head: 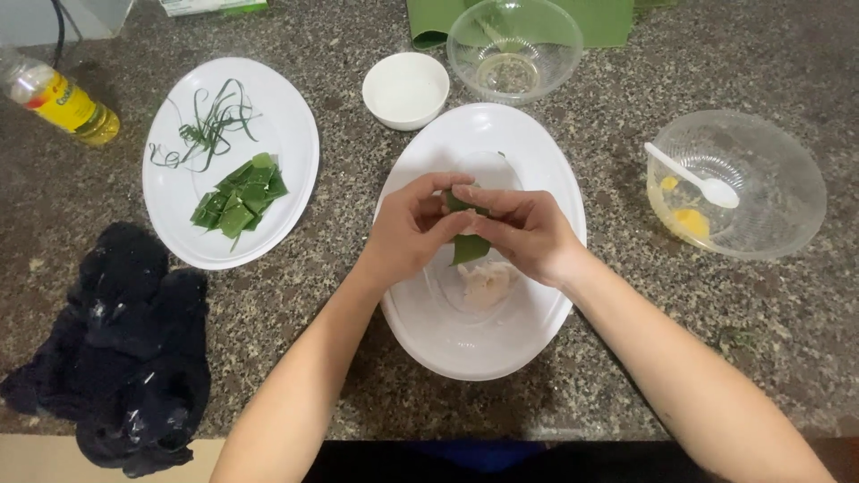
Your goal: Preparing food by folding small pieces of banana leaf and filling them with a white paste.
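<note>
Head view, leaf parcel: a small green folded leaf piece (469, 243), glossy and smooth, narrowing to a point at its lower end; it sits between both hands, above the middle of the white oval plate (537, 161)
Left hand: the left hand (407, 234) has its fingers curled in, thumb and fingertips pinched on the left side of the leaf piece
Right hand: the right hand (523, 231) closes over the top and right side of the leaf piece, fingers bent and touching the left fingertips
Oval plate: smooth, shiny and shallow, with a pale lumpy mound of filling (485, 284) lying in it just below the hands
Left plate: a second white oval plate (286, 116) holds a heap of folded green leaf parcels (240, 197) and thin curling leaf strips (208, 125)
Bowls: a small white round bowl (405, 89); a clear ribbed plastic bowl (514, 46) behind it; another clear bowl (769, 156) at the right with yellow filling (691, 222) and a white plastic spoon (693, 177)
Counter: speckled grey-brown stone counter (340, 295), a crumpled dark cloth (125, 349) at the left, a yellow-labelled bottle (58, 98) lying at the far left
</note>
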